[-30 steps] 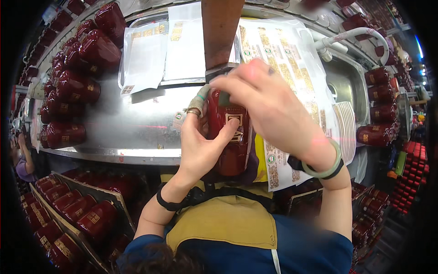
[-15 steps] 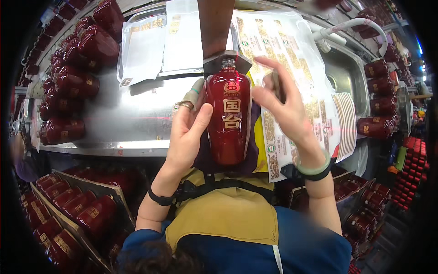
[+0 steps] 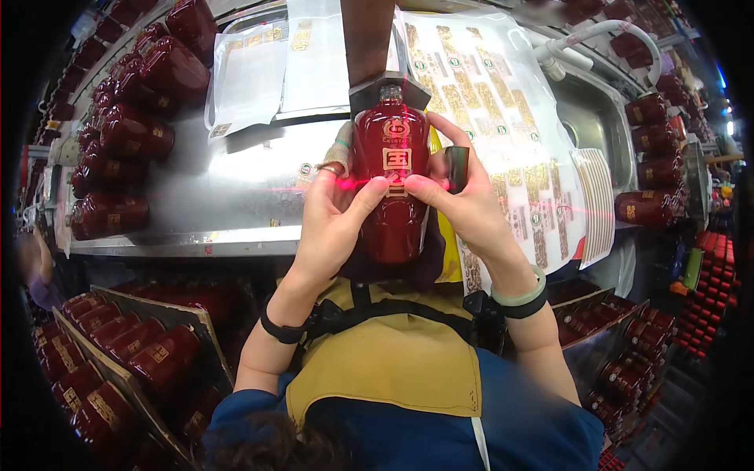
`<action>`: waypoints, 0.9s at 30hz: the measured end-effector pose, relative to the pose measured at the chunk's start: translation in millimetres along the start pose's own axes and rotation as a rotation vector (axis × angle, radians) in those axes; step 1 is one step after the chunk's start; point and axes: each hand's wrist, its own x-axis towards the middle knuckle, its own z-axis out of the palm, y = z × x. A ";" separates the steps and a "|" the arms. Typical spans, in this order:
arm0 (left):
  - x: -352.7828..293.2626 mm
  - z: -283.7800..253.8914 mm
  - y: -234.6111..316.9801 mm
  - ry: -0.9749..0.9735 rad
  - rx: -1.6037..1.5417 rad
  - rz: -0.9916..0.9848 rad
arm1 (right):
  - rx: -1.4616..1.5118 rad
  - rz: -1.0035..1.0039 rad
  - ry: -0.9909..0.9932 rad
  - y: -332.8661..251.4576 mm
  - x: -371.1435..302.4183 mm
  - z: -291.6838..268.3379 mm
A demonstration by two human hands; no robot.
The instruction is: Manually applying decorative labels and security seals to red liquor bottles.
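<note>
A glossy dark red bottle with gold lettering lies in front of me, its clear glass neck against a dark angled metal stop. My left hand is closed on its left side, the thumb pressing on the front lettering; a covering wraps one finger, and a ring shows. My right hand grips the other side, thumb on the front opposite the left thumb. A small dark green piece sits among the right fingers; its kind is unclear. Dark cloth lies under the bottle. Red laser lines cross the bottle and hands.
White sheets of gold decals cover the right of the metal worktop, beside a sink. More sheets lie in a tray at the back. Red bottles crowd the left side; others fill wooden racks below. A bent white pipe stands back right.
My right hand has come in from the right and closed on the bottle. Both thumbs now press its front. The bottle has shifted slightly away from me.
</note>
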 end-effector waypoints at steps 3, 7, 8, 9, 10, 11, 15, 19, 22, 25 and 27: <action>-1.4 -0.8 -0.3 0.030 -0.024 -0.043 | -0.097 -0.009 -0.015 -3.9 -0.6 -4.7; -1.1 -2.2 5.4 -0.085 -0.036 0.004 | -0.361 -0.183 0.054 -36.6 15.8 -11.3; -0.2 -1.9 8.3 -0.149 -0.114 0.014 | -0.526 -0.462 0.128 -31.9 24.0 -13.9; 1.0 2.5 6.3 -0.066 -0.029 0.021 | -0.630 -0.569 0.110 -44.0 26.6 -8.3; 0.8 0.6 2.5 -0.066 -0.028 0.023 | -0.735 -0.676 0.093 -56.2 29.0 -2.6; 0.1 -2.7 -3.1 -0.030 -0.074 0.036 | -0.946 -0.955 -0.021 -53.5 35.0 -7.7; -4.2 -15.3 -1.3 0.070 -0.036 0.099 | -1.069 -1.262 -0.520 -47.4 5.2 3.8; -2.5 -9.3 6.5 0.211 -0.039 0.113 | -1.054 -1.127 -0.444 -53.0 39.0 12.5; -4.6 -10.2 7.0 0.225 -0.011 0.162 | -0.988 -1.258 -0.140 -65.7 87.9 -7.4; -4.3 -12.1 3.1 0.218 0.015 0.186 | -1.048 -1.495 -0.212 -33.5 62.0 -29.0; -4.2 -18.0 -2.4 0.189 0.080 0.222 | -0.937 -1.509 -0.324 -24.2 33.8 -27.4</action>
